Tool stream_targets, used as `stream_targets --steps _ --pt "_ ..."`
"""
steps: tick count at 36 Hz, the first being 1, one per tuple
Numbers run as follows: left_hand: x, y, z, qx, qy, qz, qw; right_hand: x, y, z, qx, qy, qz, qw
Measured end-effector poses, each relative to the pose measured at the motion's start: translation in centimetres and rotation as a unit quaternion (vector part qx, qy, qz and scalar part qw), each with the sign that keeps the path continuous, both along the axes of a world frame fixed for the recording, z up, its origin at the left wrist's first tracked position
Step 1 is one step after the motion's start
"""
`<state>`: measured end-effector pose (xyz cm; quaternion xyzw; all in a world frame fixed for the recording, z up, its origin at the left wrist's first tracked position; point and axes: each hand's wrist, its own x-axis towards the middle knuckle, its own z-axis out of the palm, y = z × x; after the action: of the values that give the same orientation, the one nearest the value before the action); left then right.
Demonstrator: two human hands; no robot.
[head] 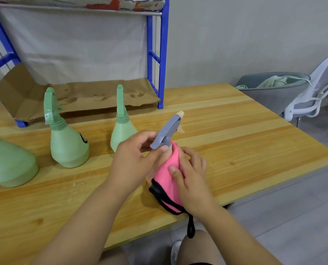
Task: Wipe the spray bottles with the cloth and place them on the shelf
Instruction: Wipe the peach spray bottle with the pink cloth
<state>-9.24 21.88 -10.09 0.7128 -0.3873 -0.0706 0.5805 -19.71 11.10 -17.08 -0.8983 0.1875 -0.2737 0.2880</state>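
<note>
Right, on my feed the left hand (138, 152) had its fingers curled at the neck of the grey-headed spray bottle (168, 131), thumb tucked just under the trigger head. The bottle was tilted over the near part of the bench (235, 140), nozzle pointing away. I could not tell whether its base touched the wood.

The right hand (192, 180) was wrapped round the bottle's body through the pink cloth (166, 176), thumb pressed flat on the fabric. The body itself was hidden under that cloth. Black trim ran along the cloth's lower end, and a black loop (190, 226) dangled from it past the bench's near edge.

Over to the left, three more stood upright on the bench. The nearest green bottle (122, 131) was just behind the left hand and partly hidden by it. The second green bottle (69, 144) stood further left, and the third green bottle (8, 163) was cut off at the frame's edge.

Behind them the blue-framed shelf (163, 54) stood on the bench by the wall, its lower level lined with stained cardboard (86, 96). Off the far right corner sat a grey chair (270, 96) with pale fabric in it, and a white chair (319, 83) beside it.
</note>
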Motion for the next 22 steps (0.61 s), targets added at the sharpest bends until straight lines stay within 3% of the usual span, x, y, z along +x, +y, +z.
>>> stream_targets --steps 6,12,22 --pt "0.0 0.0 -0.2 -0.010 0.012 -0.003 1.000 0.2 0.3 -0.1 0.097 -0.061 -0.022 0.993" --pt "0.1 0.0 -0.4 -0.019 0.021 -0.014 1.000 0.0 1.9 -0.7 -0.064 -0.162 -0.030 0.984" --pt "0.5 0.4 -2.9 -0.011 -0.005 -0.036 0.999 -0.5 1.1 -0.3 0.053 -0.104 -0.026 0.993"
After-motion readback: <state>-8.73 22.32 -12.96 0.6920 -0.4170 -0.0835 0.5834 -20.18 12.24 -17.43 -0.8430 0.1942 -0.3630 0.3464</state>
